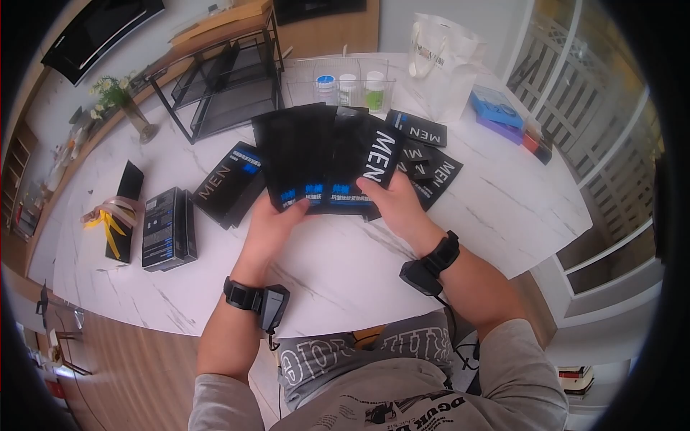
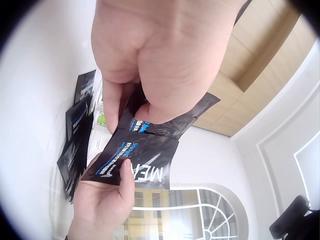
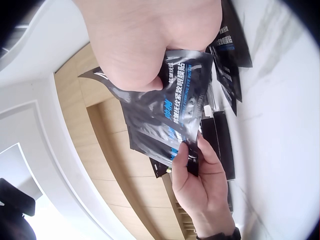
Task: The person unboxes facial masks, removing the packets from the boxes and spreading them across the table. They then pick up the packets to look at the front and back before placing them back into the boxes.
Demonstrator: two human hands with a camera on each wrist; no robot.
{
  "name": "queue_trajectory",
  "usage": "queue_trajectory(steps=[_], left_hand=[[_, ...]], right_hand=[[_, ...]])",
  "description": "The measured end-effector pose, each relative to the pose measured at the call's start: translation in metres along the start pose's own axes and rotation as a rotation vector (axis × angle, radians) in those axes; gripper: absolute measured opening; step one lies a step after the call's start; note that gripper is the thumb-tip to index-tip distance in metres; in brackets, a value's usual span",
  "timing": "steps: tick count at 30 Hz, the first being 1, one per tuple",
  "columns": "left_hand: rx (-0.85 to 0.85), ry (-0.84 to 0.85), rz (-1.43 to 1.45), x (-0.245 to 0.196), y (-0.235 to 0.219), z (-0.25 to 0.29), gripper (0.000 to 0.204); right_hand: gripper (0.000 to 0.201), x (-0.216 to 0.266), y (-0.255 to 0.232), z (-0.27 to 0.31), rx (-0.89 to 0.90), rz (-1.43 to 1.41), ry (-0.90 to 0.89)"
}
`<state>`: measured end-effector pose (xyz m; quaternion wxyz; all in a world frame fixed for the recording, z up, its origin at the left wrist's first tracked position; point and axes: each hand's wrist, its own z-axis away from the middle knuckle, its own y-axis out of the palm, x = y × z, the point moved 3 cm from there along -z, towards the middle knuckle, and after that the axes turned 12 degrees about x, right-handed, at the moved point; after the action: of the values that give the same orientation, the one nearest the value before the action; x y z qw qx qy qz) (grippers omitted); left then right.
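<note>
The left hand (image 1: 284,215) and right hand (image 1: 395,205) pinch fanned black sachets (image 1: 313,147) that partly hide a clear bin (image 1: 305,87) and loose packets (image 1: 441,179); overlap obscures how many.

Your head camera looks forward and down at the packets (image 1: 316,154); your wrist cameras (image 1: 273,307) face them closely from either side; all views share them.

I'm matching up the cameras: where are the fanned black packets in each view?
Head: the fanned packets are upper middle, held by the left hand and right hand.
Left wrist: the fanned packets are around and below centre.
Right wrist: the fanned packets are around the middle.
Shared landmark: the blue lettering on them.
</note>
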<state>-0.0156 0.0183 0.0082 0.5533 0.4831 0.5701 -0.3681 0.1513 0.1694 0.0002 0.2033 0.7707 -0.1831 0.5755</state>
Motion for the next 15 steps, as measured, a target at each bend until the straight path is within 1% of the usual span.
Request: queue_trajectory(steps=[3,7,10,15], left_hand=[[0.017,-0.028,0.047,-0.002,0.002,0.001,0.027],[0.034,0.005,0.127,-0.002,0.005,0.001,0.027],[0.029,0.002,0.154,-0.002,0.005,0.001,0.027],[0.029,-0.002,0.177,-0.004,0.005,0.0,0.027]], right_hand=[[0.023,0.001,0.0,0.001,0.001,0.003,-0.003],[0.024,0.003,0.001,0.002,-0.013,0.001,0.012],[0.019,0.012,0.005,0.003,-0.03,-0.018,0.034],[0.023,0.004,0.001,0.001,-0.018,-0.03,0.012]])
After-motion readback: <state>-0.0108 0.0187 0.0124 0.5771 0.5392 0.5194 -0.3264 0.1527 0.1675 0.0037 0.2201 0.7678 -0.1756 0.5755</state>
